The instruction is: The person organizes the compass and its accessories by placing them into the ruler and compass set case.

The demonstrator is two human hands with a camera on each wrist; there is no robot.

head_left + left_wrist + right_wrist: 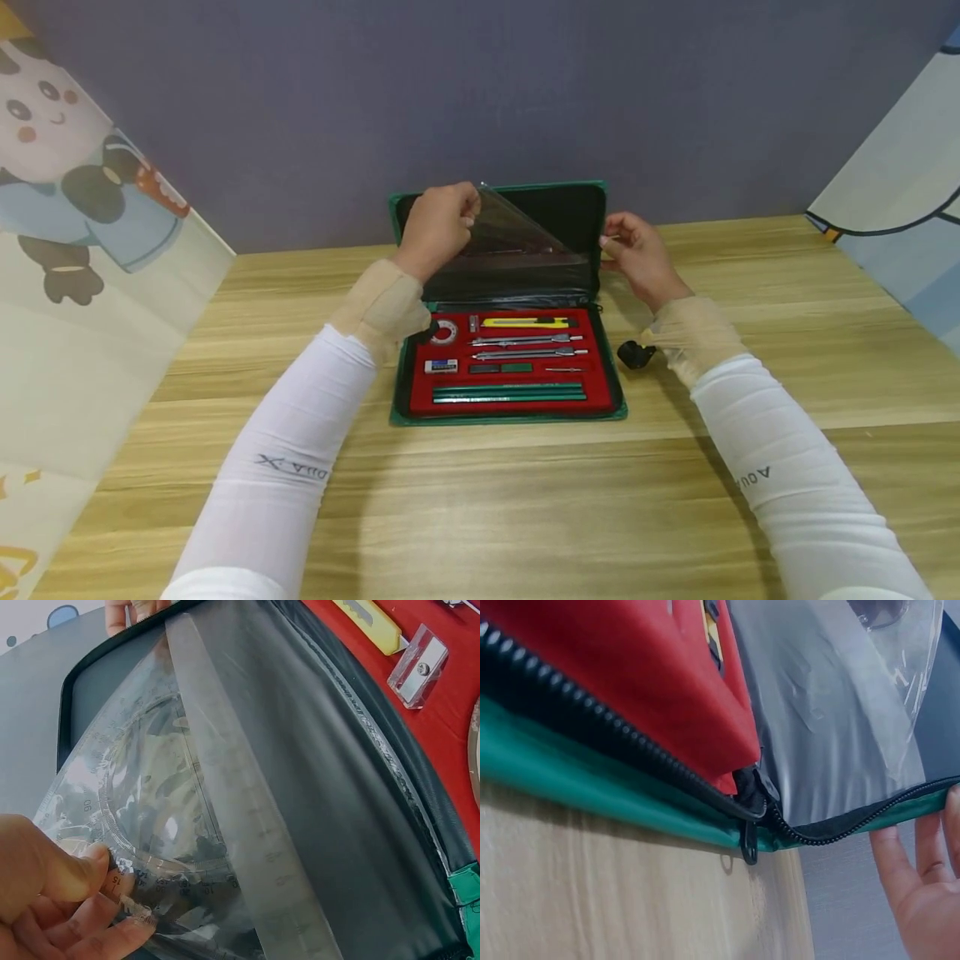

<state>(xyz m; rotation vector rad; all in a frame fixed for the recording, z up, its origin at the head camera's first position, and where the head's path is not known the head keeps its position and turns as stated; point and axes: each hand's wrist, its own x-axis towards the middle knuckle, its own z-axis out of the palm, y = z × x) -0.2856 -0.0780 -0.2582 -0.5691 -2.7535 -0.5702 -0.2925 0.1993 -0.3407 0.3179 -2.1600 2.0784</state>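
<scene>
A green zip case (508,419) lies unfolded, its black-lined lid (573,200) raised at the back. My left hand (438,223) is at the lid's upper left. Its thumb and fingers pinch a clear set square (82,780) with a protractor scale, crinkled film showing at the fingertips. The set square's lower part is behind a frosted strip (247,795) at the lid pocket. My right hand (637,254) holds the lid's right edge between thumb and fingers; in the right wrist view, several fingers (900,862) are behind that edge.
The red tray (600,379) holds a yellow cutter (517,322), a sharpener (420,667), two compasses (528,355), an eraser (441,367), green pencils (510,393) and a round white dial (444,332). A zip pull (748,842) hangs at the hinge. Behind the wooden table (510,508) stands a grey panel (495,92).
</scene>
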